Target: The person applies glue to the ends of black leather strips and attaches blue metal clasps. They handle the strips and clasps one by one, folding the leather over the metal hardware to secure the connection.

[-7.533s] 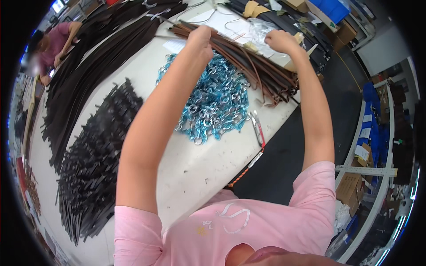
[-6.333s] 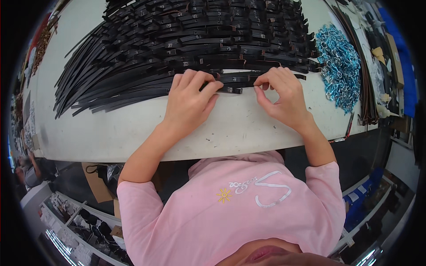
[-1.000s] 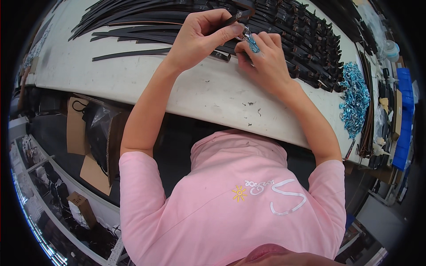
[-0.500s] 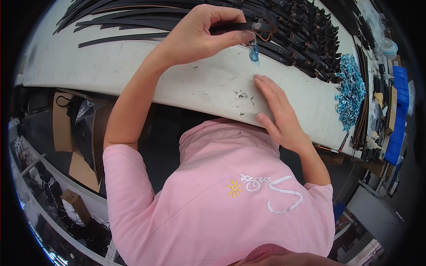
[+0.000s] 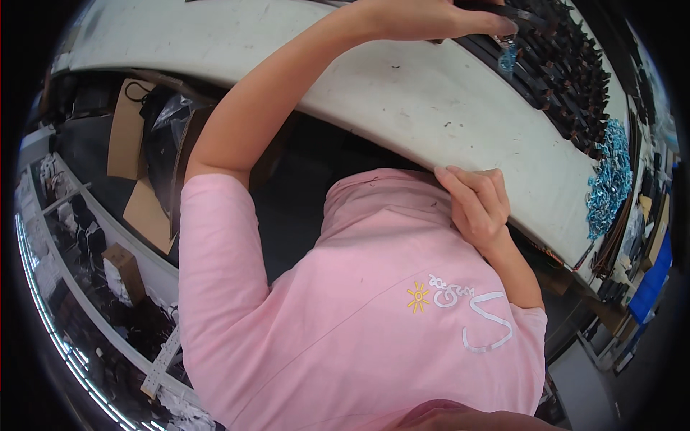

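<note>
My left hand (image 5: 449, 20) reaches far across the table, cut off in part by the top edge of the view. Its thumb and fingers are closed on a black belt strap (image 5: 523, 13). At the thumb hangs a metal buckle in blue film (image 5: 507, 57), over the row of black belt straps (image 5: 553, 86) lying side by side. My right hand (image 5: 480, 205) is at the near edge of the white table (image 5: 402, 100), beside my pink shirt. Its fingers are curled in, and nothing shows in them.
A heap of blue-filmed buckles (image 5: 609, 179) lies at the table's right end, beside long brown strips (image 5: 611, 248). Below the table on the left stands an opened cardboard box (image 5: 129, 136) with dark material and clear plastic. Shelving (image 5: 108, 287) runs along the lower left.
My left hand has moved right and away with the strap, toward the row's right part. My right hand has drawn back to the table edge and its fingers have curled. The view has shifted.
</note>
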Motion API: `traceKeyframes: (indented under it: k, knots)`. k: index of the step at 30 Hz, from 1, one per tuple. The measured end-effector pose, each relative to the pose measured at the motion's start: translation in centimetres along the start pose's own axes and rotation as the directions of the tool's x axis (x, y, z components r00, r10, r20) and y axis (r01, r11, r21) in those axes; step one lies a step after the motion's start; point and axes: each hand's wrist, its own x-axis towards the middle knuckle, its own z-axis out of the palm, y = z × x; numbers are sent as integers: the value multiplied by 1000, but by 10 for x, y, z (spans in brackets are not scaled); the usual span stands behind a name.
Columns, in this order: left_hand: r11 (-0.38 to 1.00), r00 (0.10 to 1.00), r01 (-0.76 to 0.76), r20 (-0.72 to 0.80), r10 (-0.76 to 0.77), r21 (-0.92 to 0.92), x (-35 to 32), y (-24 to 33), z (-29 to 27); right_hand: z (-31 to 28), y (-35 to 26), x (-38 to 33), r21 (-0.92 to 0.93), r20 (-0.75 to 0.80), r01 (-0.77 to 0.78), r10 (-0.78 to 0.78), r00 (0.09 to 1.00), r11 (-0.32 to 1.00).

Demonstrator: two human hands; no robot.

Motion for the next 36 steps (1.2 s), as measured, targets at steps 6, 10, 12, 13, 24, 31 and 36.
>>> traceKeyframes:
  k: [6, 10, 12, 13, 24, 31, 36]
  knots:
    - [994, 997, -49, -51, 54, 96, 3, 6, -8, 47, -31, 28, 610, 476, -383, 66, 877, 694]
    - [997, 999, -31, -31, 34, 75, -1, 7, -9, 146, -10, 29, 209, 971, -970, 90, 221, 126]
    - [997, 999, 35, -25, -33, 64, -9, 19, -11, 184, -11, 44, 144, 984, -984, 87, 153, 103]
    - [995, 998, -27, -51, 33, 100, -10, 13, -12, 215, -18, 47, 215, 954, -975, 225, 197, -57]
    - [958, 985, -139, -68, 161, 252, -8, -6, -10, 156, 10, 30, 203, 853, -479, 86, 514, 854]
    - [943, 989, -99, -70, 128, 319, -14, -4, -11, -1, 39, -86, -274, 867, -880, 495, -52, 388]
    - [919, 973, -229, 52, 225, 320, -9, -12, -14, -45, 41, -207, -437, 561, -744, 800, 213, 505]
